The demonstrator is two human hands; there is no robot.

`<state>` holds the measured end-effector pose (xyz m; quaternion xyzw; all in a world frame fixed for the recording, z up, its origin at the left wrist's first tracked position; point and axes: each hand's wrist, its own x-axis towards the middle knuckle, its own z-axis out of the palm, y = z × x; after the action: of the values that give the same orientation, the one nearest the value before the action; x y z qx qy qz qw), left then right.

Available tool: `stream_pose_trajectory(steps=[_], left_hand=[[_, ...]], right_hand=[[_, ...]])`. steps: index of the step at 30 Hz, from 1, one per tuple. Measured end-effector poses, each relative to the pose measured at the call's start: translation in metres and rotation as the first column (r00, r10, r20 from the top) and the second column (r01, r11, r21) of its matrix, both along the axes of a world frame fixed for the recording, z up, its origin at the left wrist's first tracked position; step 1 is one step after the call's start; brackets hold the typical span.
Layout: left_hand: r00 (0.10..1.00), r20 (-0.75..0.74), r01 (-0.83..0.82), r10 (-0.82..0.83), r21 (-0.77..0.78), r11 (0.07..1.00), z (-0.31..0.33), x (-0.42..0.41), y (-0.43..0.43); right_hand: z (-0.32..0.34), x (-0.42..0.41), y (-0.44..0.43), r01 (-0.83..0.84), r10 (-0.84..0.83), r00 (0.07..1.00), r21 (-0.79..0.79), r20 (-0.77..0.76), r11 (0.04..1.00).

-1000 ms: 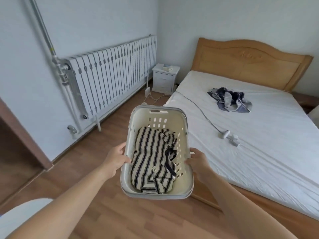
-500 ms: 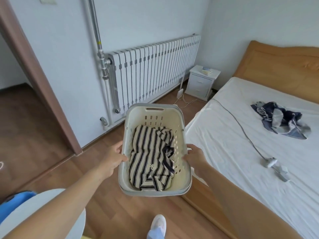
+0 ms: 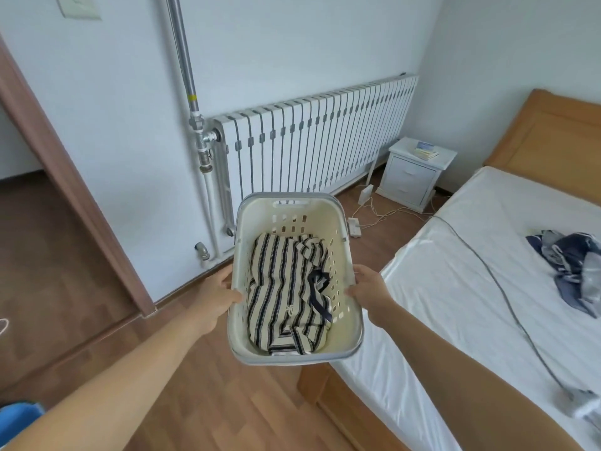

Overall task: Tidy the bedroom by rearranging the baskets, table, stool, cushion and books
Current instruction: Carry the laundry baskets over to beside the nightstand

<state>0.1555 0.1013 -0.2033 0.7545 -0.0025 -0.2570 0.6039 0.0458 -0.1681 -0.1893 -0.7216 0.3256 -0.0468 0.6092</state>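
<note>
Basket carry in hand, not yet set down.

I read the left hand (image 3: 218, 296) and right hand (image 3: 367, 287) as clamped on opposite rims of the laundry basket (image 3: 294, 354), held above the floor between radiator (image 3: 312, 141) and bed (image 3: 471, 288). Striped garment (image 3: 286, 294) inside. Next, I judge: pick a floor spot, lower level.

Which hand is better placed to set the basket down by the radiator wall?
Left, probably. The left hand grips the basket rim on the side facing the radiator and open floor; the right hand holds the side toward the bed.
</note>
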Motion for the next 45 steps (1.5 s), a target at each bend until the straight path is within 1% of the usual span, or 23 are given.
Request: stream_pose_trajectory(steps=[8, 13, 19, 25, 29, 33, 37, 41, 45], left_hand=[[0.999, -0.013, -0.033, 0.033, 0.003, 0.999, -0.006, 0.075, -0.05], [0.999, -0.047, -0.005, 0.006, 0.027, 1.0, -0.019, 0.136, -0.08], [0.998, -0.039, 0.056, -0.055, 0.018, 0.998, -0.028, 0.246, -0.125], [0.989, -0.047, 0.142, -0.139, 0.075, 0.987, -0.026, 0.364, -0.164], [0.988, -0.048, 0.149, -0.145, 0.097, 0.984, -0.02, 0.426, -0.19], [0.986, -0.059, 0.162, -0.157, 0.1, 0.982, -0.024, 0.459, -0.215], [0.98, -0.076, 0.189, -0.184, 0.062, 0.98, -0.029, 0.485, -0.245], [0.971, -0.088, 0.226, -0.222, 0.05, 0.973, -0.03, 0.512, -0.289], [0.963, -0.08, 0.262, -0.258, 0.04, 0.964, -0.03, 0.54, -0.357]], right_hand=[[-0.012, 0.076, -0.049, -0.008, 0.008, 1.0, 0.022, -0.024, 1.0], [-0.018, 0.129, -0.075, 0.011, -0.01, 0.998, 0.022, -0.06, 1.0], [-0.033, 0.227, -0.112, 0.08, -0.079, 0.994, 0.021, -0.079, 0.997], [-0.03, 0.33, -0.146, 0.174, -0.169, 0.983, 0.06, -0.071, 0.983], [-0.033, 0.382, -0.162, 0.216, -0.211, 0.975, 0.069, -0.075, 0.974], [-0.04, 0.413, -0.182, 0.26, -0.256, 0.963, 0.041, -0.089, 0.965], [-0.038, 0.435, -0.211, 0.279, -0.276, 0.957, 0.029, -0.09, 0.96], [-0.039, 0.453, -0.251, 0.31, -0.306, 0.946, 0.027, -0.109, 0.95], [-0.041, 0.477, -0.315, 0.329, -0.325, 0.94, 0.022, -0.104, 0.944]])
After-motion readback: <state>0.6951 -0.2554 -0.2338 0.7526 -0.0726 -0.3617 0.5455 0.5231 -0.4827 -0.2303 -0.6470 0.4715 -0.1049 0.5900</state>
